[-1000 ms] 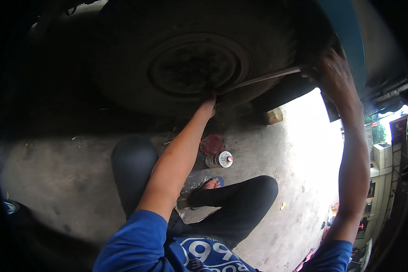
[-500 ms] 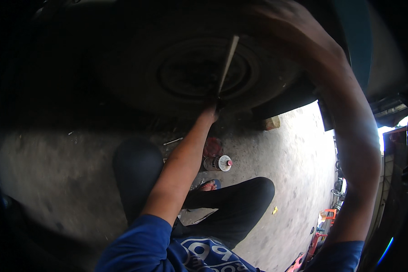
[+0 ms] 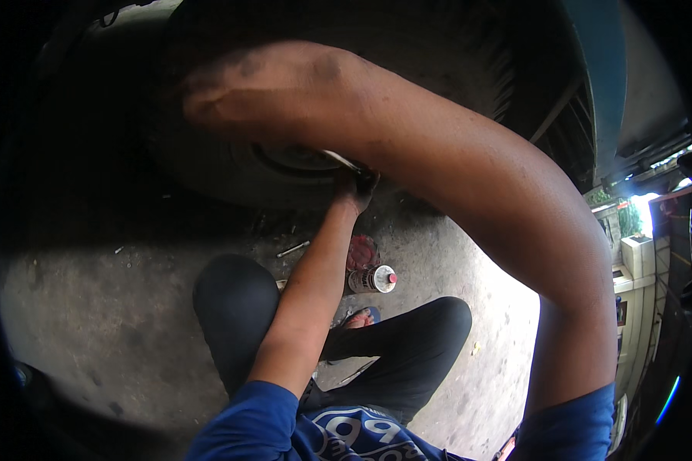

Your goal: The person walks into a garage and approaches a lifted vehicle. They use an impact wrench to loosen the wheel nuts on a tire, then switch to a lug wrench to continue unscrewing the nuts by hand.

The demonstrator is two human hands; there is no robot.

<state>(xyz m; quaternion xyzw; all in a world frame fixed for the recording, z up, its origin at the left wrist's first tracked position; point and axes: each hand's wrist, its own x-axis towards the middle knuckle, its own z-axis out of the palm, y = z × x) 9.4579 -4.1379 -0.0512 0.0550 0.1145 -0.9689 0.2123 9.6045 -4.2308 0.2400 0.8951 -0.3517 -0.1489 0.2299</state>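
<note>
A: Where is the metal bar [image 3: 340, 159]?

B: In front of the dark wheel [image 3: 286, 164], its visible length passing beneath the right forearm [image 3: 469, 161].

A: How are the hands disposed?

B: The left hand [image 3: 352, 189] has its fingers closed around the bar's near, dark end. The right hand [image 3: 214, 96] reaches to the far left, blurred; its finger state cannot be told.

A: And nearer?

B: A red-capped can [image 3: 371, 280] beside a red object [image 3: 363, 252], on the floor [image 3: 123, 307].
</note>
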